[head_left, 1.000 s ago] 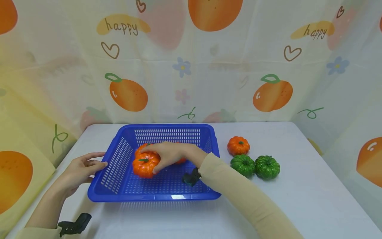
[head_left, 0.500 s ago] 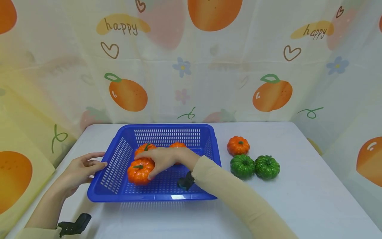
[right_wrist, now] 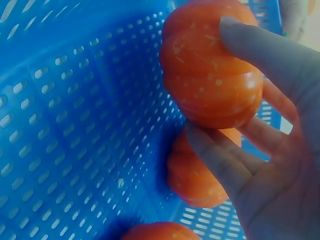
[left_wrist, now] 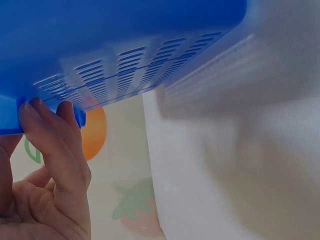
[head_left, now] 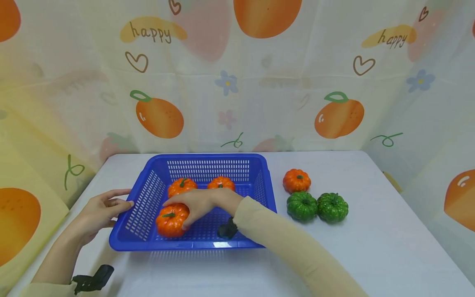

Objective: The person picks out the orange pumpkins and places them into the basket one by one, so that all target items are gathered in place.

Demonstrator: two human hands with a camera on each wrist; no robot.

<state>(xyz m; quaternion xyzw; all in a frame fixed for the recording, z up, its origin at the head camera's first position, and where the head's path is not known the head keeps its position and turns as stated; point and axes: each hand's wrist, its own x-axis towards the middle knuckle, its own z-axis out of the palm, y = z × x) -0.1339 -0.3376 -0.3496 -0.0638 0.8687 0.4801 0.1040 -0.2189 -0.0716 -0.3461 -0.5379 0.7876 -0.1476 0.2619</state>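
Observation:
A blue plastic basket (head_left: 193, 245) with slotted walls sits on the white table. My left hand (head_left: 98, 212) pinches its left rim between thumb and fingers; the left wrist view shows those fingers (left_wrist: 52, 125) curled at the rim. Inside, my right hand (head_left: 198, 204) grips an orange toy pumpkin (head_left: 171, 222) with a green stem at the front left. In the right wrist view, thumb and fingers span this pumpkin (right_wrist: 210, 70) close over the perforated floor. Behind it lie a second orange pumpkin (head_left: 180, 187) and a third orange pumpkin (head_left: 221, 182), the latter partly hidden by my wrist.
Right of the basket, an orange pumpkin (head_left: 296, 180) stands on the table (head_left: 386, 239). Just in front of it are a green pumpkin (head_left: 302, 206) and another green pumpkin (head_left: 332, 208), side by side. A fruit-printed cloth (head_left: 259, 103) hangs behind the table.
My right hand has moved the gripped pumpkin left and toward the basket's front, uncovering more of the two pumpkins behind. The left hand and the basket have stayed in place.

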